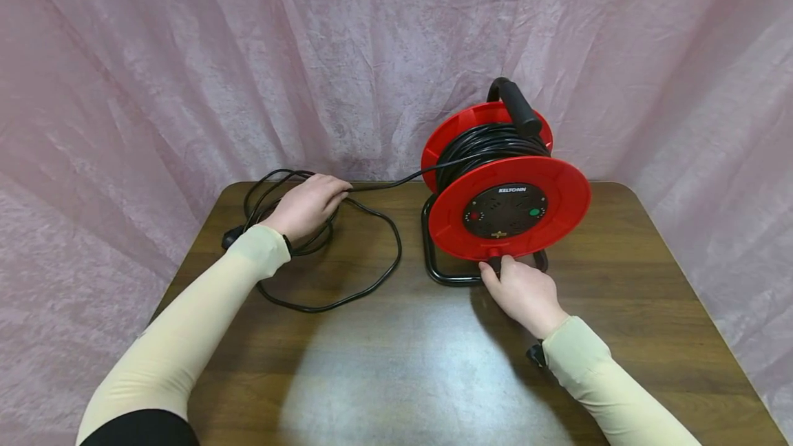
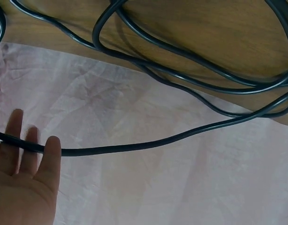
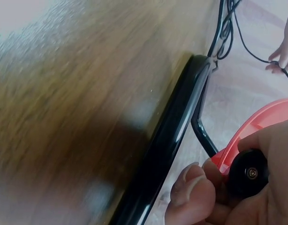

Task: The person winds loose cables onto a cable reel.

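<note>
A red cable reel stands on a black tubular frame, black cable wound on its drum. My right hand grips the black knob at the lower edge of the front disc, fingers and thumb around it. To the left, my left hand holds the black cable where it runs from the reel. In the left wrist view the cable crosses the fingers of that hand, and the little finger lies over it; the thumb is hidden there. Loose loops of cable lie beneath and around this hand.
A black plug lies at the left edge of the wooden table. Pink curtains hang behind the table and at both sides. The reel's black carrying handle sticks up at the top.
</note>
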`<state>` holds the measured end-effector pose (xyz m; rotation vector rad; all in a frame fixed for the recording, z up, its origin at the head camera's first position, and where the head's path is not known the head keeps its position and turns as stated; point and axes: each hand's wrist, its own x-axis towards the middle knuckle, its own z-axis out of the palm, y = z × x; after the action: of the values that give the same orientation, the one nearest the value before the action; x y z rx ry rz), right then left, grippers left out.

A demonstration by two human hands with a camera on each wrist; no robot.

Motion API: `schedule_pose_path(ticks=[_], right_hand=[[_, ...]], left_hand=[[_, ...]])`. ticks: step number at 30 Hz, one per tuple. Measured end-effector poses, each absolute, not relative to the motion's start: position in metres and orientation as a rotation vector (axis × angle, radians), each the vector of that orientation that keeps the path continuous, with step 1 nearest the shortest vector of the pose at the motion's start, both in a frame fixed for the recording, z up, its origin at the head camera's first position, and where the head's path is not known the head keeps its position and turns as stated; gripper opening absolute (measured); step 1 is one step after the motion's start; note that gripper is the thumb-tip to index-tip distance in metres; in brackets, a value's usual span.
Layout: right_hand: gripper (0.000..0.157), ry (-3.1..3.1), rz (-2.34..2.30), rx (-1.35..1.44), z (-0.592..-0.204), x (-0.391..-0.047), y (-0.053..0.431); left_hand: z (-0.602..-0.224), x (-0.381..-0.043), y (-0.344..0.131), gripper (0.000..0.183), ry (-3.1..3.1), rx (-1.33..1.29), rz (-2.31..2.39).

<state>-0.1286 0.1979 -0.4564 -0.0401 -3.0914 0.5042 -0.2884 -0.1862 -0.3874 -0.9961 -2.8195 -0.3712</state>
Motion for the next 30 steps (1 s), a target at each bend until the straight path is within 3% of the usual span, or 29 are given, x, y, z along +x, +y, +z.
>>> schedule_pose_path(ticks=[30], right_hand=[[0.048, -3.109, 0.59, 0.023, -0.457, -0.135, 0.179]], left_hand=[[-0.381, -0.291, -0.178, 0.031, -2.862, -0.883, -0.385]])
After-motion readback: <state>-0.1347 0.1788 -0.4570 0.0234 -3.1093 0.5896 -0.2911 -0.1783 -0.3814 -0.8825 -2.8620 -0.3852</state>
